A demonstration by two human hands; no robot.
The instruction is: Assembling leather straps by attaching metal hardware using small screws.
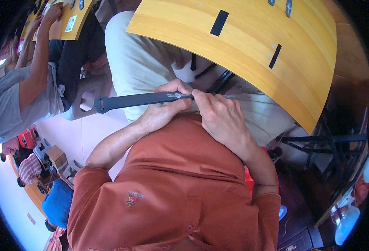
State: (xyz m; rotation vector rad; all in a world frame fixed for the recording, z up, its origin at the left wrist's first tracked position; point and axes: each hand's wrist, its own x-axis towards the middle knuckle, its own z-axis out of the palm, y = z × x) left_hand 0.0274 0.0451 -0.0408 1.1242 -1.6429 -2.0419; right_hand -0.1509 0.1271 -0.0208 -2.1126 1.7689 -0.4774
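Left hand [161, 113], closed around a dark grey strap [138, 99], thumb on the near side and fingers on the far side; right hand [221, 113], narrowed to a pinch at the strap's end just beside the left thumb, its own thumb hidden from me. The strap lies between the two hands, above the lap, and its free length extends to the left of the left hand, ending in a slotted loop. I judge the step in hand to be fine fingertip work on the strap's end; the next move, in my reading, calls for a steady left grip while the right fingertips work there.

Count, from my remote view: hands at work, two; held strap, one. Ahead of the right hand, the tabletop [172, 23] bears one broad black rectangle [219, 23] and, farther right, one narrow black strip [275, 56]. Beyond these lie two grey pieces [289, 7], cropped by my view. Well left of the left hand, a co-worker's hand [53, 13] rests near one white label [70, 24].
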